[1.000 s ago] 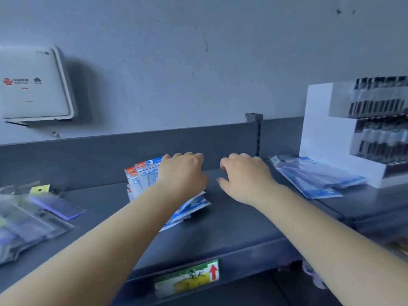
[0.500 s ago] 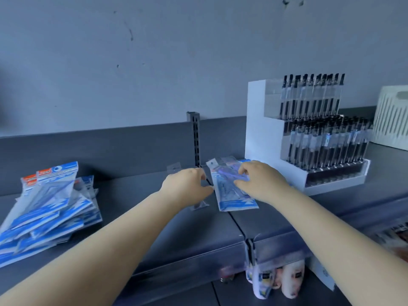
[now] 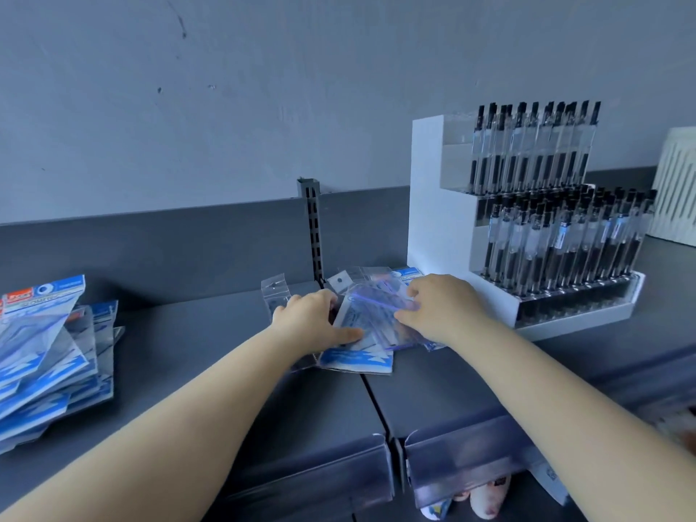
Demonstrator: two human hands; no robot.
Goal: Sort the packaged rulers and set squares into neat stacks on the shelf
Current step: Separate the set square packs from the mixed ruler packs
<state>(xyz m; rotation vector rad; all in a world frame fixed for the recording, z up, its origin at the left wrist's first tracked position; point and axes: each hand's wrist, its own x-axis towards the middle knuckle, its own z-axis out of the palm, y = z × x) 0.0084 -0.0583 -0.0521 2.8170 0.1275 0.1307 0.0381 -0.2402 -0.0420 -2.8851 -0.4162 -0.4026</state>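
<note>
Under the front edge of the shelf [image 3: 196, 371], clear price-strip holders [image 3: 463, 459] run along it, and some rounded white things below them are too blurred to name. On the left end of the shelf lies a loose stack of blue-and-white packets [image 3: 49, 363], fanned and not squared; the top packet has an orange tag and a round mark at its header, but the writing is too blurred to read.

In the middle of the shelf, over the seam between two shelf boards, lies a small pile of packaged rulers [image 3: 361, 333]. The left hand [image 3: 309, 322] rests on its left side, the thumb pressing flat on the top packet; the other fingers are hidden behind the hand, so I cannot tell if they grip. The right hand [image 3: 440, 310] pinches a clear packet at the right side of the pile with curled fingers.

Just right of the pile stands a white pen display [image 3: 433, 220] with two tiers of black pens, close enough to bound the pile. Behind the pile a slotted upright [image 3: 314, 227] rises at the back panel. At the far right edge stands a white ribbed basket [image 3: 678, 190].

Compared with half a second ago, both hands have closed in on the pile and the left thumb now lies on it
</note>
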